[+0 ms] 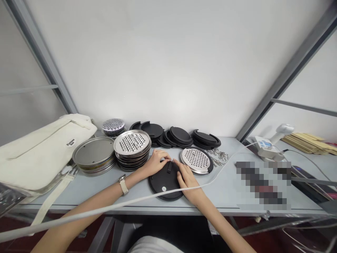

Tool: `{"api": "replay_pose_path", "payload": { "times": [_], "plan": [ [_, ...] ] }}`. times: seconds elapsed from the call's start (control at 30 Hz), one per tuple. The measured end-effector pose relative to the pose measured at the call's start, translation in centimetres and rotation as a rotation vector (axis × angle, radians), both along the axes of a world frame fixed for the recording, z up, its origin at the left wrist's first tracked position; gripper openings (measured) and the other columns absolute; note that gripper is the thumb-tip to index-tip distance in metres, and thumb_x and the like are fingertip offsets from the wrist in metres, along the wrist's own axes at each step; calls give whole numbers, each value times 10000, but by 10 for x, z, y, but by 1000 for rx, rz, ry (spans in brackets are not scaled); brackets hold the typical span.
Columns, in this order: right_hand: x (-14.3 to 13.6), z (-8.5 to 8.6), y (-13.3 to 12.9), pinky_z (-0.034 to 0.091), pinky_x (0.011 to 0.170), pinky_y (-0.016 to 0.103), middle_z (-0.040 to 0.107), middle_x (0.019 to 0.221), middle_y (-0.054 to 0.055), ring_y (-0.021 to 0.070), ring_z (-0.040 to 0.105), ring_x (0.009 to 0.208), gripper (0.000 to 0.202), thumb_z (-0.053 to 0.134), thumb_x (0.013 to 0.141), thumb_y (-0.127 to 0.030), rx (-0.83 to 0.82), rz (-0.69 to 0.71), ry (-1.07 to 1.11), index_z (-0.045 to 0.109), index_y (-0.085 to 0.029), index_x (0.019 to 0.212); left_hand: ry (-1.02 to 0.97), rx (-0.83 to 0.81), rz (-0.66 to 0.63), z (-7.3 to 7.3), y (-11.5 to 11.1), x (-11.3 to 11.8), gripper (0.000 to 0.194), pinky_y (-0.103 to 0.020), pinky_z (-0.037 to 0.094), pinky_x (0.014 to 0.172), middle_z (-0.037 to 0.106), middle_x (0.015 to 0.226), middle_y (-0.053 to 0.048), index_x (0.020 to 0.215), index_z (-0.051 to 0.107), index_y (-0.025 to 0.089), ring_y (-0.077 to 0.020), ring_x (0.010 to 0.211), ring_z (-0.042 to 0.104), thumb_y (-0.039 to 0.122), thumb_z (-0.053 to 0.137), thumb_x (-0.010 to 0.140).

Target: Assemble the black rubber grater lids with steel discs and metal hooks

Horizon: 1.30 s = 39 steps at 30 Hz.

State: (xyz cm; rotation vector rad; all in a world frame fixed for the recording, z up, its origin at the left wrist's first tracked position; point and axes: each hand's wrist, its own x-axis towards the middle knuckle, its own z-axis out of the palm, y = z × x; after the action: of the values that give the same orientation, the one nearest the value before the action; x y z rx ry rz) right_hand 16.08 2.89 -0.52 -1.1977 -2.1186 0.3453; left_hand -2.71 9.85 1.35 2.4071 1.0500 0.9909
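A round black disc [160, 181] with a small round sticker lies on the table near its front edge. A short black strip [170, 166] sits on the disc's upper part. My left hand [158, 162] is at the disc's upper left, its fingertips pinched on a small metallic piece at the top of the strip. My right hand [187, 180] rests over the disc's right side, fingers bent, with its index fingertip at that same small piece. Right behind my right hand lies a perforated metal plate [196, 160] in a black holder.
Stacks of metal plates [93, 151] and grater discs [132, 143] stand left. Black holders [180, 135] line the wall. Metal chains [219, 156] lie right. A white bag [44, 151] is far left, a scanner [281, 131] far right. A white cable [147, 199] crosses in front.
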Motion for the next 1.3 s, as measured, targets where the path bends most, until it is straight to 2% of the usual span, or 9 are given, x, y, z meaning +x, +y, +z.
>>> {"api": "replay_pose_path", "payload": {
  "times": [0.5,1.3],
  "plan": [
    [0,-2,1,388,1020,418,509,1229,76,197,455,1161,451,303,939,-216,19,-14,5,318,-244,1389,-14,-11,-9,-4,3,-1,125,-330,361,880,671,859,-22,825,676,180,-169,863,580,177,552,840],
    [0,-1,0,384,1026,425,501,1247,69,199,443,1183,455,300,942,-222,4,-5,9,309,-260,1396,-5,3,-19,-1,1,-1,160,-330,368,885,671,895,-35,898,693,189,-175,893,571,186,538,860]
  ]
}}
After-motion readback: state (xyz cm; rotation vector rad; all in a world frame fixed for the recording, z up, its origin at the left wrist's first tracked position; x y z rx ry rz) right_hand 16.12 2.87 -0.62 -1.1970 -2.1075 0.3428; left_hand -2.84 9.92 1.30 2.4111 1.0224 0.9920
